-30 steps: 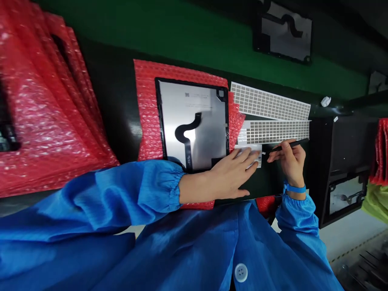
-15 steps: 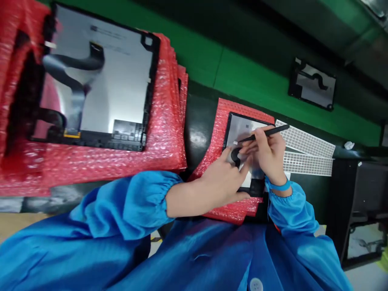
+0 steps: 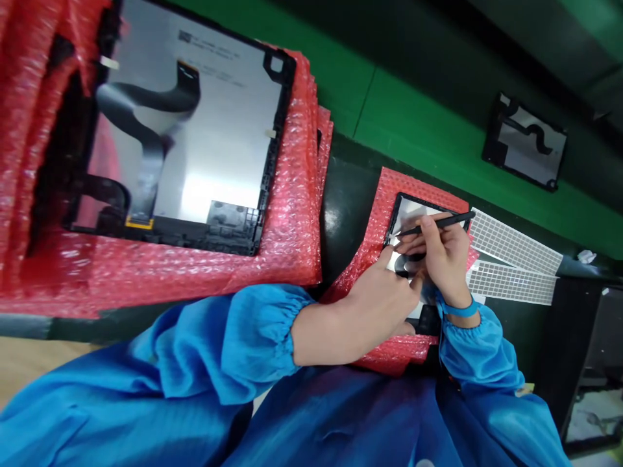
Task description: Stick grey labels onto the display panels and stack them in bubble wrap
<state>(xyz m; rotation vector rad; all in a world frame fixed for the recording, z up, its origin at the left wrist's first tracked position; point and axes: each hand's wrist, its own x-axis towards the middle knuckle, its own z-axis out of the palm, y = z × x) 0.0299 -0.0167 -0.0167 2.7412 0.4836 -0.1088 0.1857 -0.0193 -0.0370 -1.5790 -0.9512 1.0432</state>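
Note:
A silver-backed display panel with a black frame lies on red bubble wrap in front of me. My left hand rests flat on the panel's near part, fingers stretched out toward its black ribbon cable. My right hand is closed on black tweezers, whose tip touches the panel's left edge. Both arms wear blue sleeves, and a blue band circles my right wrist.
A tall stack of red bubble wrap at left carries another panel face down. Two sheets of small grey stickers lie right of my hands. A further panel rests on the green surface behind. A black box stands at right.
My right hand carried the tweezers from the sticker sheets over to the panel. My left hand shifted onto the panel. The view swung left, bringing the bubble-wrap stack with its panel into sight.

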